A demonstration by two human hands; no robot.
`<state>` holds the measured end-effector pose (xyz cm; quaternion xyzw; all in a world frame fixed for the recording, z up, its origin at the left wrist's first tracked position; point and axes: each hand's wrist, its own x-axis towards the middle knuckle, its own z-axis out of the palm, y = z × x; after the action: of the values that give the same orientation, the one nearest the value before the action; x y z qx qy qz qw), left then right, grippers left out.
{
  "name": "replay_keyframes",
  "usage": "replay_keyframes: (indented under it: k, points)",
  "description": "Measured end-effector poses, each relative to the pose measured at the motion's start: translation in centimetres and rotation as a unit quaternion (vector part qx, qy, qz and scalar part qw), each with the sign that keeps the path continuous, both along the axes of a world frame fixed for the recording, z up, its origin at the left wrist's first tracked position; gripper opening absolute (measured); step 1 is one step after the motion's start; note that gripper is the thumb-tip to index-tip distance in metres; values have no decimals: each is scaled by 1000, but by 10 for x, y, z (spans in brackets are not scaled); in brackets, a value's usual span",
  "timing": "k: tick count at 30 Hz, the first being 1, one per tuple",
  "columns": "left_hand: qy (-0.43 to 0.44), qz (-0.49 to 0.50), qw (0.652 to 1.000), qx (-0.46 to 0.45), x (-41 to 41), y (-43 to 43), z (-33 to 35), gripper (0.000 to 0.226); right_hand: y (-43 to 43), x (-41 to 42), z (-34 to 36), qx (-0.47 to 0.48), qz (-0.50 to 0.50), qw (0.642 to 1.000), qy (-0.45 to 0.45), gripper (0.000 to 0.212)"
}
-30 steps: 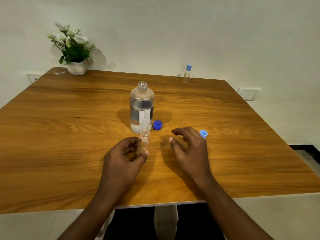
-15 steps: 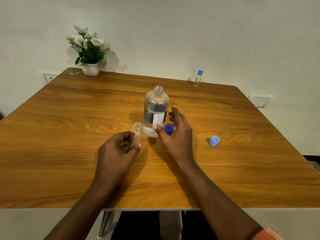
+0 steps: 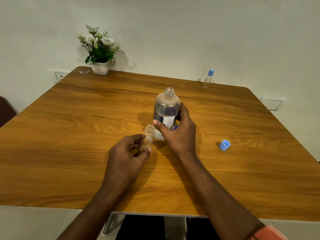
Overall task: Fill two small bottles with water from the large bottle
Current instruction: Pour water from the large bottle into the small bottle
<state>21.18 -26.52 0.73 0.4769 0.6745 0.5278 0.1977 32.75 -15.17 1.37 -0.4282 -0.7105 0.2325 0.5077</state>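
Fingers (image 3: 183,110) of our right hand (image 3: 178,135) are curled round the big bottle (image 3: 166,110) at the middle of the table (image 3: 69,153). Our left hand (image 3: 126,156) pinches an open small bottle (image 3: 149,135) just left of it. A capped bottle (image 3: 208,79) stands far right.

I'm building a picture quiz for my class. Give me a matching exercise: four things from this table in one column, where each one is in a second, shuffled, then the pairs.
1 large bottle
2 uncapped small bottle
3 capped small bottle
4 light blue cap

A at the far edge of the table
B held by the left hand
C lying alone, right of both hands
D gripped by the right hand

Pairs: 1-D, 2-B, 3-A, 4-C
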Motion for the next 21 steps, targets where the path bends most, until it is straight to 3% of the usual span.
replay_keyframes:
  k: [10, 21]
  points:
    - [-20, -30, 999, 2, 1, -2, 1, 38, -11, 44, 18, 90, -10, 996, 14, 73]
    - [13, -71, 997, 5, 3, -2, -1, 40, -9, 78, 7, 94, -33, 994, -47, 85]
